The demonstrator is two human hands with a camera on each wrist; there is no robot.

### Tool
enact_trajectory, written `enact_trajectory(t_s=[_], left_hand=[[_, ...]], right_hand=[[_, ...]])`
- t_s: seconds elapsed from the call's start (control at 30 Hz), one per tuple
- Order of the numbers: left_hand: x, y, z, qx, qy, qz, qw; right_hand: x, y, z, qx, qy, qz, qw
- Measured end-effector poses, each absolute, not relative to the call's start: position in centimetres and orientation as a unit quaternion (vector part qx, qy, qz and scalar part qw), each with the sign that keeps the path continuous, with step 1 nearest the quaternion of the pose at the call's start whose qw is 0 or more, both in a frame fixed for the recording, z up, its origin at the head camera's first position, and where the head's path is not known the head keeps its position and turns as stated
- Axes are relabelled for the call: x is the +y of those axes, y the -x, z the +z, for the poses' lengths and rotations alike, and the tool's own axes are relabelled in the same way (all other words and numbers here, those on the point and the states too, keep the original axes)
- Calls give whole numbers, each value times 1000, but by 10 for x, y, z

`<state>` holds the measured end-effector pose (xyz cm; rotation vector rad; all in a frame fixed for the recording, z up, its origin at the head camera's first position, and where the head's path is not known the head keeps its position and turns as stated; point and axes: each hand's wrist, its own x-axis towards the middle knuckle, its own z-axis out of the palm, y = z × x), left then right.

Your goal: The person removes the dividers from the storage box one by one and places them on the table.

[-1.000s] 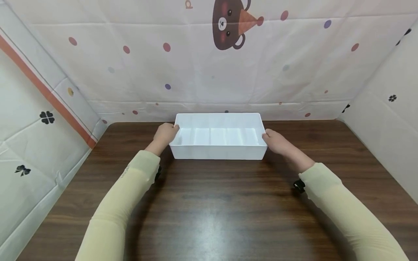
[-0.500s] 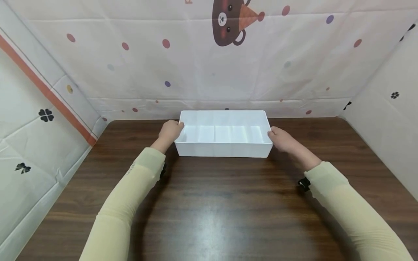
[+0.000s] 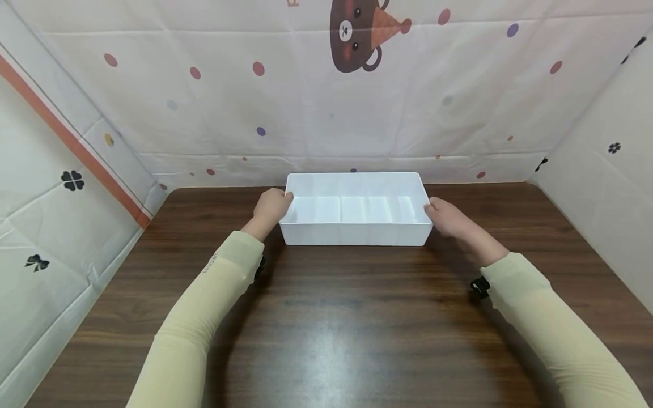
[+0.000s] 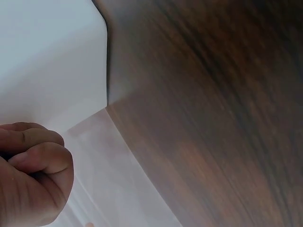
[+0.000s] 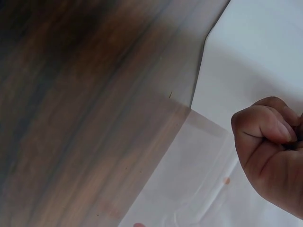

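Note:
A white rectangular plastic bin [image 3: 357,234] stands upright near the table's back edge, with ridges across its inside floor and nothing in it. My left hand [image 3: 272,208] grips its left end by the rim, fingers curled. At the opposite end my right hand [image 3: 448,216] pinches the rim between thumb and curled fingers. The left wrist view shows the bin's outer wall [image 4: 52,61] above the curled left hand [image 4: 35,172]. In the right wrist view, the right hand [image 5: 267,151] is beside the bin wall [image 5: 251,56]; its fingertips are partly out of frame.
The dark wood-grain table [image 3: 326,317] stretches in front of the bin. Behind it hangs a white sheet [image 3: 326,130] with dots and a bear print. More patterned sheet covers the left side [image 3: 56,226] and right side [image 3: 602,198].
Both hands have shifted the bin a little to the right along the back of the table, mostly during the first half second. Both grips look the same.

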<state>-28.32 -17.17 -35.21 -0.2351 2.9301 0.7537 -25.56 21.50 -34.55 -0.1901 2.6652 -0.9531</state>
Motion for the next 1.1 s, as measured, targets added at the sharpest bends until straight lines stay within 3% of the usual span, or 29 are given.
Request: enact_trajectory(t_s=[1.1], left_hand=[[-171, 280, -352, 966, 74, 239, 63]], right_hand=[[220, 252, -342, 928, 68, -326, 167]])
